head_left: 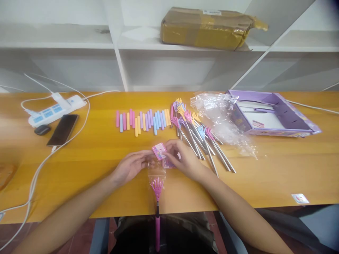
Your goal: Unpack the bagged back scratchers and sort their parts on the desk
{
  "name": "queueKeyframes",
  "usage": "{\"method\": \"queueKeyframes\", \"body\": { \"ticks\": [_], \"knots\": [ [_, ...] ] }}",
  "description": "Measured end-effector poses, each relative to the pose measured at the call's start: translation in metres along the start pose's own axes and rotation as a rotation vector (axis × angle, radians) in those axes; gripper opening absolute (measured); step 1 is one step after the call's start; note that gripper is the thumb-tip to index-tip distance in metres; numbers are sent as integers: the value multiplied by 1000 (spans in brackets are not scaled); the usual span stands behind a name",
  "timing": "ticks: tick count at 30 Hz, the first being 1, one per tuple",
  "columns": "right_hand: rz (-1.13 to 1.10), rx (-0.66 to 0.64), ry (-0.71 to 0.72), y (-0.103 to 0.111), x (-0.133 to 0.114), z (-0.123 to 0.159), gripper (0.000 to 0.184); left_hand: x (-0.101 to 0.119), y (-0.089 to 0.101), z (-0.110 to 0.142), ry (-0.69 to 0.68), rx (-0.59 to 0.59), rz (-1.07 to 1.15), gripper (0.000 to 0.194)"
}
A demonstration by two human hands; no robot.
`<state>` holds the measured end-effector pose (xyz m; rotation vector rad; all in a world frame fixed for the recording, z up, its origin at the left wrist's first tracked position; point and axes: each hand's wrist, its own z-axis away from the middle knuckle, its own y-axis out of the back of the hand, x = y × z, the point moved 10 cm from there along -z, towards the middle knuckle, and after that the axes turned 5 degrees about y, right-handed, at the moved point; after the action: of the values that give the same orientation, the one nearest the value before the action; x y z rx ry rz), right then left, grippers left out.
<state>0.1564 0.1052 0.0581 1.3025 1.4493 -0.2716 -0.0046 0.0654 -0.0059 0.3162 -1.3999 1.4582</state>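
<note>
My right hand (pixel 184 157) pinches a small pink printed card (pixel 159 151) between thumb and fingers. A second pink-purple card (pixel 167 163) shows partly beneath that hand. My left hand (pixel 134 165) is at the left of the card, its fingertips at the mouth of a clear plastic bag (pixel 156 170); its grip is partly hidden. In the bag is a pink hand-shaped back scratcher (pixel 157 188), whose pink handle (pixel 157 233) sticks out past the table's front edge. Beyond my right hand lies a pile of metal-rod back scratchers (pixel 196 134) with coloured heads.
Several coloured tubes (pixel 144 121) lie in a row. Crumpled plastic bags (pixel 222 116) lie beside a purple box (pixel 265 131) holding a few items. At left are a power strip (pixel 57 110), a phone (pixel 63 129) and cables. A taped parcel (pixel 206 30) sits on the shelf.
</note>
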Motion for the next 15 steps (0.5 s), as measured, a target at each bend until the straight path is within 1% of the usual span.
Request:
{"method": "queueKeyframes", "body": {
  "ticks": [3,8,12,15],
  "knots": [
    [71,-16,41,1,-1,-1,10,-1,5,-1,-14,27,30,37],
    [107,-56,140,-1,-11,-3,9,-1,2,-2,-25,-10,57,39],
    [85,-68,174,-1,-18,-3,14,0,0,-1,-29,-32,54,42],
    [94,-84,185,-3,-18,-2,22,0,-1,-1,-28,-34,31,42]
  ]
}}
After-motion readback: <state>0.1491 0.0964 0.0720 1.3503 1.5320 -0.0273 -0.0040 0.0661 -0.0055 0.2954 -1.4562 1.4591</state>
